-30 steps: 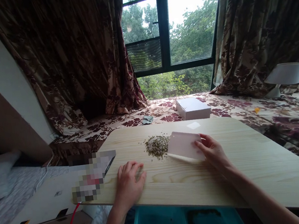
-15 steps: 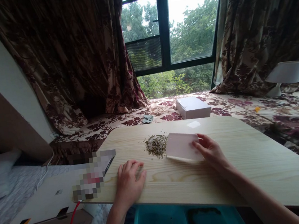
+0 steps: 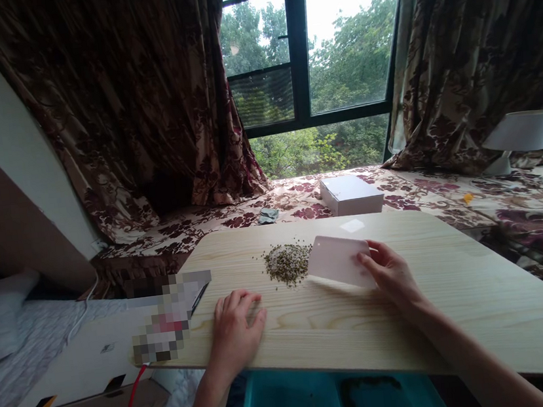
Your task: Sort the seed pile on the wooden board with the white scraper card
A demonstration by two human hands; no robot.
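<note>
My right hand pinches a thin, pale, rectangular plastic scraper by its right end. The scraper is tilted, and its left edge is close to a pile of small green and white grains. The grains lie heaped on the light wooden table, with a few strays around them. To the left and nearer me, my left hand rests on the tabletop with its fingers spread a little and nothing in it.
Below the table's near edge sits a teal divided tray with dark matter in its right section. A blurred-out object with a red cable lies at the table's left. Beyond stand a white box and a lamp on the window seat.
My right hand has moved slightly right and up with the scraper, drawing it away from the pile. My left hand has stayed in place.
</note>
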